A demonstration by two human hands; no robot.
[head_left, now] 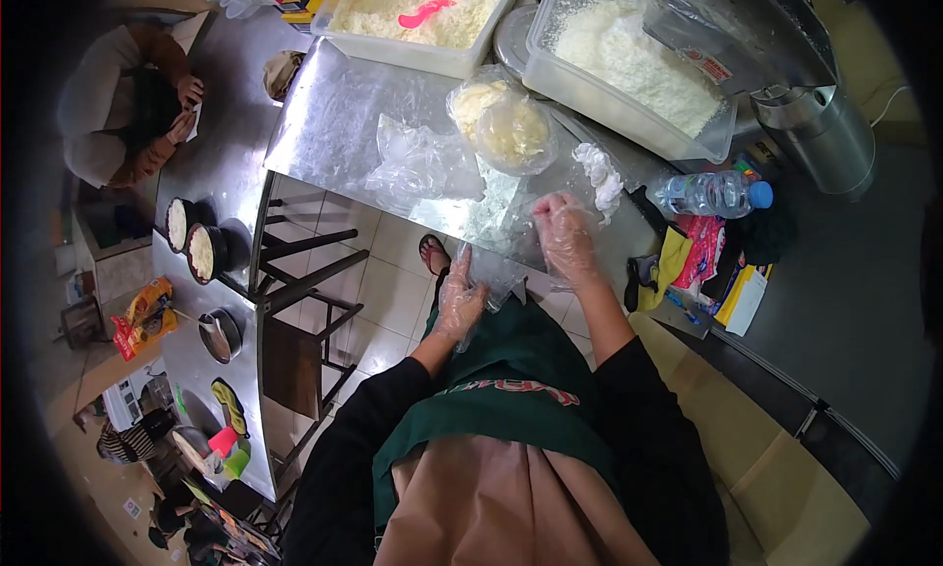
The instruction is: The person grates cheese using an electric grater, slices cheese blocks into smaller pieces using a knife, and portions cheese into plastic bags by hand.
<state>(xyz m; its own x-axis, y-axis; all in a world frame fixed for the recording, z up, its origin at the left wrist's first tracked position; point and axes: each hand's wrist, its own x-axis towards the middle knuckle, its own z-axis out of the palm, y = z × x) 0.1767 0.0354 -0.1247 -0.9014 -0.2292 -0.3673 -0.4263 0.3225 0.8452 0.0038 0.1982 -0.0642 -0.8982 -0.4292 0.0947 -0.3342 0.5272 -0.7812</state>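
Both my hands wear clear plastic gloves. At the table's front edge, my left hand [460, 303] is closed on a thin clear plastic bag [497, 273] that hangs in front of the apron. Over the table edge to the right is my right hand [565, 237], its fingers curled together; whatever may be in them is hidden. Between the hands and the back of the table lies a patch of white powder [496, 208]. Behind it sit clear bags of pale yellowish stuff [511, 132]. A crumpled clear plastic bag [417, 159] lies to the left, crumpled white tissue [599, 178] to the right.
Two plastic tubs of white powder, one [393, 28] with a pink scoop [426, 14], another [634, 70], line the back. A water bottle [712, 194] lies right, beside a metal canister [820, 139]. Dark round pans [204, 254] stand on the left table; another person [128, 105] works there.
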